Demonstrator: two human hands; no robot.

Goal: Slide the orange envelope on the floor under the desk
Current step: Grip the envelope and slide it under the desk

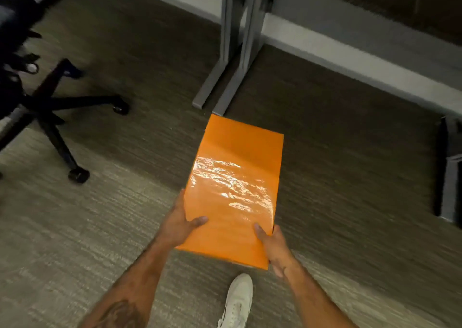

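A large glossy orange envelope (235,187) is in the middle of the view, long side pointing away from me toward the grey metal desk legs (235,52). My left hand (181,224) grips its near left edge, thumb on top. On the near right corner, my right hand (273,246) holds it the same way. The envelope's far end lies just short of the desk's feet; whether it touches the carpet I cannot tell.
A black office chair base (52,107) with castors stands at the left. A white baseboard (350,60) runs along the wall behind the desk legs. Another dark desk foot (447,167) is at the right edge. My white shoe (237,300) rests on the grey carpet below the envelope.
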